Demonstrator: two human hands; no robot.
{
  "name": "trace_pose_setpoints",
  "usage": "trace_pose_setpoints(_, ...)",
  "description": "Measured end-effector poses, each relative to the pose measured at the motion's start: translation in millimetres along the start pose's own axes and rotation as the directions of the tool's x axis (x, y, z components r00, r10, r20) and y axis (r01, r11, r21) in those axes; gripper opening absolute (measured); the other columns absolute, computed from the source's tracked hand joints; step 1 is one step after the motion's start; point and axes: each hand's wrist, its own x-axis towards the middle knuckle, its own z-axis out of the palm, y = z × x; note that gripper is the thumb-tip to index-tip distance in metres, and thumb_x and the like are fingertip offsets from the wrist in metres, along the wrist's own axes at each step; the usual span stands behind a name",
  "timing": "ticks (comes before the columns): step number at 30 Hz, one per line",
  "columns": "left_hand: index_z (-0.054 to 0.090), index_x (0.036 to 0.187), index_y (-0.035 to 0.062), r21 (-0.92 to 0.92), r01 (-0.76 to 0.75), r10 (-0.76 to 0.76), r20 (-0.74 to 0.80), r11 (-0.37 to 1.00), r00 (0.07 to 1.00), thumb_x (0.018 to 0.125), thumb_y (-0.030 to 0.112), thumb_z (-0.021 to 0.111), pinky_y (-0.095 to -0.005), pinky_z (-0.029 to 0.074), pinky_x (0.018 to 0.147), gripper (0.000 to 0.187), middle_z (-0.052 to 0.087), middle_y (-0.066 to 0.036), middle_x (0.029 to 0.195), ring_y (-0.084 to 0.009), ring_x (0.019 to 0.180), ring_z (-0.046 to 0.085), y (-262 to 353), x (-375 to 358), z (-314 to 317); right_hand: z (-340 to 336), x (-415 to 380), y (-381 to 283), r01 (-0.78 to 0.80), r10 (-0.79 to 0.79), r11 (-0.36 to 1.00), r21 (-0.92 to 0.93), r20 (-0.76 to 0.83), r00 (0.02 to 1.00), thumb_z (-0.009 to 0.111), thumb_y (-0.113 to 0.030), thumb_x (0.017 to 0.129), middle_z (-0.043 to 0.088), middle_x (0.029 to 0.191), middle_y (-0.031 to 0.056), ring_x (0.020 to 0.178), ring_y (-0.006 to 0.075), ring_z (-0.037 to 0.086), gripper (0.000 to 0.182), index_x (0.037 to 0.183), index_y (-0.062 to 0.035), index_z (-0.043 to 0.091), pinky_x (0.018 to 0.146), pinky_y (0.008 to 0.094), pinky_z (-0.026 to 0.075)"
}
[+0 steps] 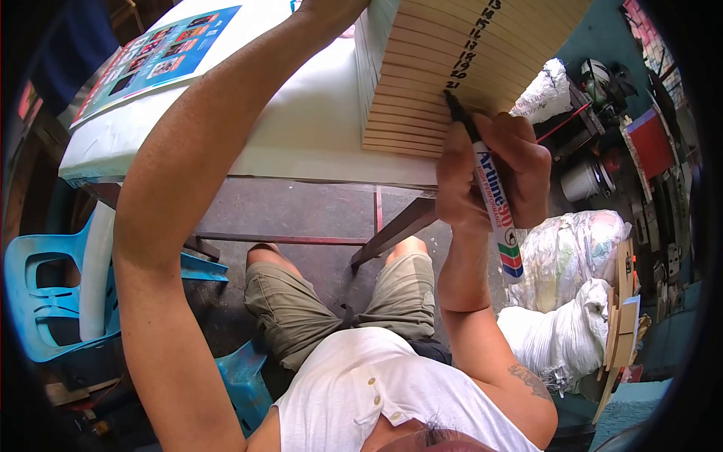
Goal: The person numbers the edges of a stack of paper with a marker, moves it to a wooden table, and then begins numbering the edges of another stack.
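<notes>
My right hand [501, 169] is closed around an Artline 90 marker [493, 200] with a white barrel. Its dark tip touches the stack just below the handwritten number 21. The stack [410, 98] consists of many thin tan layers with stepped edges, and black numbers from about 13 to 21 run down it. White sides of the stack show at its left. My left arm reaches across the table, and my left hand [335, 7] is cut off by the top of the view beside the stack; its fingers are hidden.
The stack lies on a white-topped table [301, 143], near its front edge. A printed poster [158, 56] lies at the left. Blue plastic chairs [53, 282] stand below left. White sacks [557, 328], a bucket [584, 179] and wooden boards [621, 331] crowd the right side.
</notes>
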Motion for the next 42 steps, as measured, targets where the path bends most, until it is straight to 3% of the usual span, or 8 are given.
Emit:
trace_pose_setpoints(7, 0.055, 0.107, -0.0032, -0.049, -0.017, 0.018, 0.01, 0.999, 1.0, 0.103, 0.022, 0.041, -0.0345, 0.042, 0.09, 0.029, 0.061, -0.015, 0.099, -0.02, 0.096, 0.054, -5, 1, 1, 3, 0, -1, 0.005, -0.004, 1.0, 0.008, -0.037, 0.999, 0.064, 0.01, 0.078, 0.056, 0.07, 0.0117, 0.061, 0.0141, 0.05, 0.021, 0.097, 0.01, 0.055, 0.057, 0.0251, 0.039)
trace_pose_setpoints(10, 0.055, 0.113, -0.0055, -0.065, -0.029, 0.03, 0.012, 0.997, 0.999, 0.104, 0.023, 0.041, -0.0349, 0.042, 0.094, 0.033, 0.061, -0.017, 0.106, -0.0222, 0.102, 0.055, -5, 1, 1, 4, -2, 0, -0.013, 0.018, 0.999, 0.053, -0.1, 0.995, 0.064, 0.01, 0.078, 0.056, 0.07, 0.012, 0.061, 0.0141, 0.05, 0.021, 0.097, 0.0102, 0.054, 0.057, 0.0251, 0.039)
trace_pose_setpoints(16, 0.052, 0.122, -0.0097, -0.012, -0.028, 0.028, -0.013, 1.0, 1.0, 0.104, 0.025, 0.04, -0.0354, 0.039, 0.1, 0.04, 0.059, -0.022, 0.119, -0.0266, 0.114, 0.054, -2, 0, 1, 0, 1, -1, 0.006, -0.006, 1.0, -0.021, -0.027, 1.0, 0.065, 0.009, 0.079, 0.056, 0.069, 0.0123, 0.06, 0.0136, 0.05, 0.02, 0.096, 0.0099, 0.054, 0.057, 0.0252, 0.039)
trace_pose_setpoints(25, 0.054, 0.11, -0.0041, -0.031, -0.007, 0.008, 0.017, 1.0, 1.0, 0.104, 0.024, 0.041, -0.0347, 0.042, 0.091, 0.032, 0.061, -0.016, 0.1, -0.0221, 0.097, 0.054, 0, 0, 1, 0, -2, -1, -0.008, 0.007, 0.999, -0.032, -0.035, 0.999, 0.063, 0.01, 0.078, 0.057, 0.07, 0.012, 0.062, 0.0138, 0.051, 0.021, 0.097, 0.0097, 0.054, 0.058, 0.026, 0.04)
trace_pose_setpoints(28, 0.054, 0.104, -0.0023, -0.042, 0.019, -0.019, 0.013, 0.999, 1.0, 0.104, 0.024, 0.041, -0.035, 0.042, 0.089, 0.029, 0.059, -0.015, 0.097, -0.021, 0.094, 0.053, 2, 0, 0, 1, -3, -1, -0.029, 0.042, 0.993, 0.112, -0.107, 0.993, 0.062, 0.01, 0.078, 0.057, 0.07, 0.0117, 0.062, 0.0137, 0.051, 0.021, 0.097, 0.0092, 0.055, 0.058, 0.0265, 0.041)
trace_pose_setpoints(42, 0.054, 0.104, -0.0016, -0.026, 0.038, -0.038, 0.014, 0.999, 0.999, 0.104, 0.023, 0.04, -0.0358, 0.042, 0.089, 0.029, 0.059, -0.015, 0.095, -0.0207, 0.093, 0.053, 4, 0, 1, 2, -4, -5, 0.011, -0.012, 0.999, -0.041, -0.013, 1.0, 0.065, 0.005, 0.08, 0.053, 0.065, 0.0079, 0.055, 0.0129, 0.046, 0.02, 0.097, 0.0073, 0.056, 0.052, 0.0251, 0.035)
